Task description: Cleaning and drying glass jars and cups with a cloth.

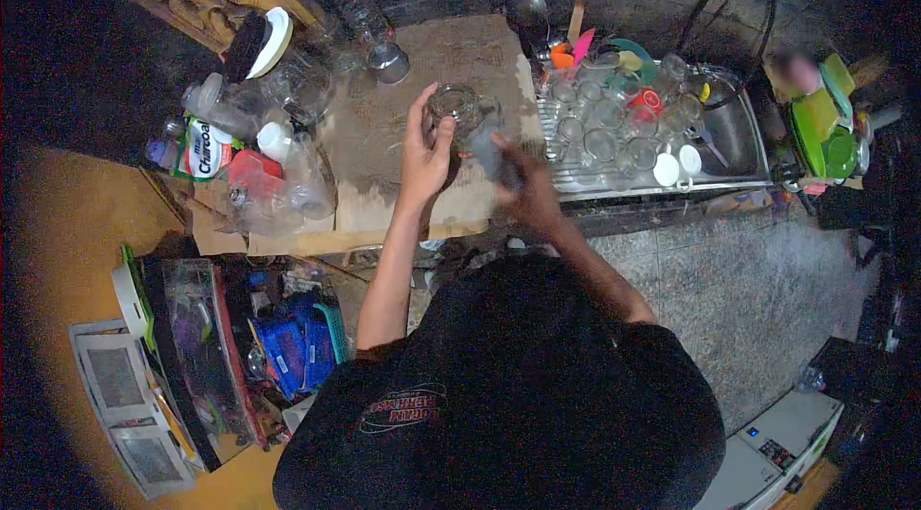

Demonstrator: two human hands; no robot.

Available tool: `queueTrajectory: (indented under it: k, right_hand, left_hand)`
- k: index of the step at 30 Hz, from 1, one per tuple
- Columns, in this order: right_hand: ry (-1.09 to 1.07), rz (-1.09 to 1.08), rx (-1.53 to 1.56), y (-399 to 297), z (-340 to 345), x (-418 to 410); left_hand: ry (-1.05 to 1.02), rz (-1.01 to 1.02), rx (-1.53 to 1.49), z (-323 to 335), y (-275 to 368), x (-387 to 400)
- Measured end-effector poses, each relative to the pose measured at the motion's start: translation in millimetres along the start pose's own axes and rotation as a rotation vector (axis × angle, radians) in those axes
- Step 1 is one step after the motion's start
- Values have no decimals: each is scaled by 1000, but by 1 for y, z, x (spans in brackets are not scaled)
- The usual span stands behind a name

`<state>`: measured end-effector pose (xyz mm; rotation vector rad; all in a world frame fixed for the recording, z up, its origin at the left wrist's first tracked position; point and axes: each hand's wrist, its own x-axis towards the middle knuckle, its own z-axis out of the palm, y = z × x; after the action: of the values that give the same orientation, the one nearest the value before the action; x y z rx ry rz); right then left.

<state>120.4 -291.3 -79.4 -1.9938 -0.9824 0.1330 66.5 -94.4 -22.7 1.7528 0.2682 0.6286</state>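
Note:
My left hand (427, 159) grips a clear glass vessel (456, 101), its round end turned upward, above the cardboard sheet (374, 186). Close by on the right, my right hand (531, 186) is blurred. It holds a grey, soft-looking thing (491, 154), possibly a cloth, against or just beside the glass; the blur hides which. Beyond my hands a small metal cup (388, 64) stands on the cardboard's far part.
Many wet-looking glass mugs (601, 144) crowd the steel drainboard (597, 187) at right, beside the sink basin (741, 128). Plastic containers (309, 179), a white cup (274, 141) and a charcoal-labelled pouch (205, 150) fill the left side. A black hose (770, 2) hangs behind the sink.

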Motion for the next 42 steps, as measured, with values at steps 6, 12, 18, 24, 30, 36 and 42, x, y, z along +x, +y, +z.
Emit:
queueTrajectory:
  k: [6,12,18,24,30,36,42]
  right_hand:
    - [316,-117,498,-13,-19,50]
    - [268,-207,114,-27,11,50]
    - [202,-105,-48,-2,30,17]
    - [239,-124,-49,13,19,21]
    - [248,149,569,17,-30,57]
    - [241,-69,360,-16,-5,67]
    - [133,2,-69,-11,19,26]
  left_hand:
    - [226,39,-92,10,2,3]
    - [212,-81,20,8,-6,7]
    - [187,5,-28,22,-6,9]
    - [167,29,14,17,-15,14]
    - [208,-7,122,21,-4,12]
    - [-9,0,-62,0,-3,9]
    - [0,110,135,-5,-7,12]
